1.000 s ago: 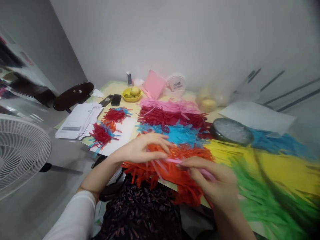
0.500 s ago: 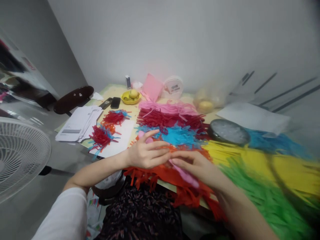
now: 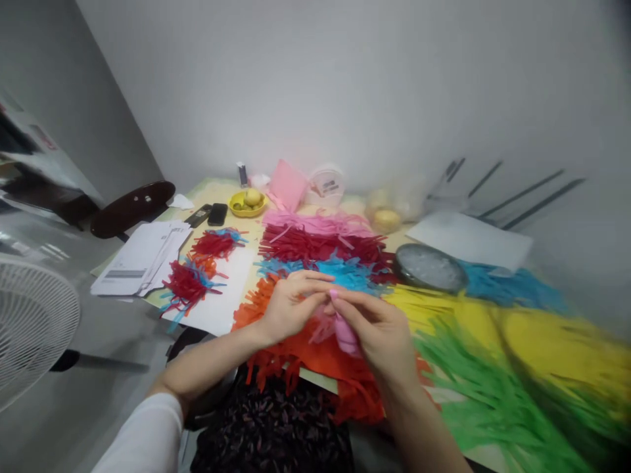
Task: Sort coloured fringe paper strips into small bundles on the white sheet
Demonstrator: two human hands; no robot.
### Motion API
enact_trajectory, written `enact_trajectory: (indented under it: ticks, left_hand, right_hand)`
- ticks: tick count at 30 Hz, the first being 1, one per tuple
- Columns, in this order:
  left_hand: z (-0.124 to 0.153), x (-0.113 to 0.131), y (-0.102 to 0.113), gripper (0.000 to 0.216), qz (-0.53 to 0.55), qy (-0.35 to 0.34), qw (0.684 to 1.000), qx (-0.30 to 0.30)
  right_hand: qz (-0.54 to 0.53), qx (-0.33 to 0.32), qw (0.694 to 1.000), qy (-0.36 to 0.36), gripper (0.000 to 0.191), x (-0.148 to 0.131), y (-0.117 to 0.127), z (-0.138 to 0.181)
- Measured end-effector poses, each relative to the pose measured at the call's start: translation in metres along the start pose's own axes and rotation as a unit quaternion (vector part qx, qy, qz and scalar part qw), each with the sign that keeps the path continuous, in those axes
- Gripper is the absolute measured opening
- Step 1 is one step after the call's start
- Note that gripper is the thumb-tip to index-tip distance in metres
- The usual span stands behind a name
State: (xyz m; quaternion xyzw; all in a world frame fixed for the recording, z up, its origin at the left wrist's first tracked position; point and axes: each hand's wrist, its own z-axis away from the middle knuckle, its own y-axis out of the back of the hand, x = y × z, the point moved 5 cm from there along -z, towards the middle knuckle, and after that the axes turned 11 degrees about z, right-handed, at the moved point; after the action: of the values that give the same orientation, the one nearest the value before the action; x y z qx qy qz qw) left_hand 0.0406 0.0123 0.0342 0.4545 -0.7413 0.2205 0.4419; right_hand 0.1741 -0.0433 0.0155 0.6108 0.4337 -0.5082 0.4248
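A pink fringed paper strip [image 3: 347, 336], twisted and folded over, is pinched between my hands above the orange fringed paper [image 3: 315, 351]. My right hand [image 3: 382, 328] grips its upper end with thumb and fingertips. My left hand [image 3: 294, 303] meets it there, thumb and fingers closed on the same spot; the exact hold is partly hidden. Pink fringe hangs below the fingers. Behind my hands lie blue fringed paper [image 3: 351, 272], dark red fringed paper [image 3: 315, 244] and pink fringed paper [image 3: 320, 222] in rows.
Red-and-blue tassels [image 3: 190, 286] lie on white paper at left, near a stack of papers [image 3: 140, 259], a phone [image 3: 217, 214] and a yellow bowl [image 3: 246, 209]. A dark round dish [image 3: 430, 268], yellow [image 3: 557, 338] and green fringed paper [image 3: 493, 387] spread rightward. A fan [image 3: 34, 328] stands left.
My fingers have drawn together at the pink strip's end, and the strip now folds down from the pinch instead of stretching out slantwise. The view has shifted slightly.
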Motion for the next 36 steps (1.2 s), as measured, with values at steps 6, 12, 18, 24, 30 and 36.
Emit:
enact_trajectory:
  ticks: [6,12,18,24,30,36]
  left_hand:
    - [-0.021,-0.030,-0.013,0.024,0.104,0.108,0.988,0.029]
    - [-0.048,-0.054,0.038,0.023,0.140,0.105,0.972,0.155]
    - [-0.047,-0.052,0.077,0.028,0.038,0.120,0.976,0.176]
    - [-0.045,-0.054,0.048,0.027,0.023,0.182,0.981,0.066]
    - [-0.046,-0.060,0.030,0.027,0.015,0.212,0.977,0.030]
    - [-0.039,-0.060,0.018,0.027,0.013,0.224,0.974,0.000]
  right_hand:
    - [0.036,0.047,0.991,0.117,0.021,0.003,0.006,-0.027]
    - [0.416,0.075,0.903,0.073,0.027,0.036,0.095,-0.107]
    - [0.569,0.087,0.812,-0.100,0.026,0.114,0.207,-0.191]
    - [0.648,-0.008,0.747,-0.147,0.030,0.172,0.206,-0.210]
    - [0.684,-0.058,0.707,-0.170,0.030,0.183,0.209,-0.212]
    - [0.687,-0.034,0.705,-0.173,0.033,0.164,0.203,-0.212]
